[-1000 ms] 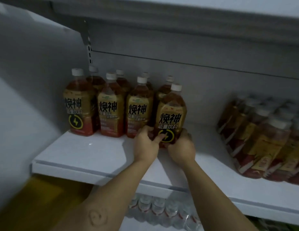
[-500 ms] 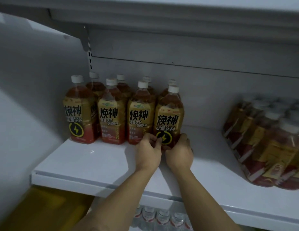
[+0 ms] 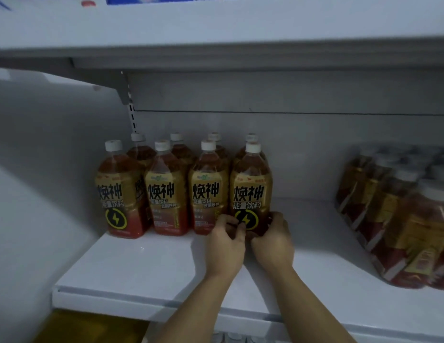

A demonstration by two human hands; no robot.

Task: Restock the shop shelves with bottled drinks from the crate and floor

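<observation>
Left hand [image 3: 226, 240] and right hand [image 3: 273, 241] grip the end bottle [image 3: 250, 189] low, at twelve o'clock. It has slid back level with the front row on the shelf [image 3: 141, 263], so it looks nearly placed.

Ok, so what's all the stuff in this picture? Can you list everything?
Bottles: eight, brown drink with gold labels and white caps, standing in two rows at the shelf's back left.
Pack of bottles: one, same brown and gold, blurred, leaning at the right.
Shelf: one, white, under all the bottles.
Upper shelf: one, white, overhead.
Left hand: one, grips the base of the front right bottle.
Right hand: one, grips that bottle's other side.
</observation>
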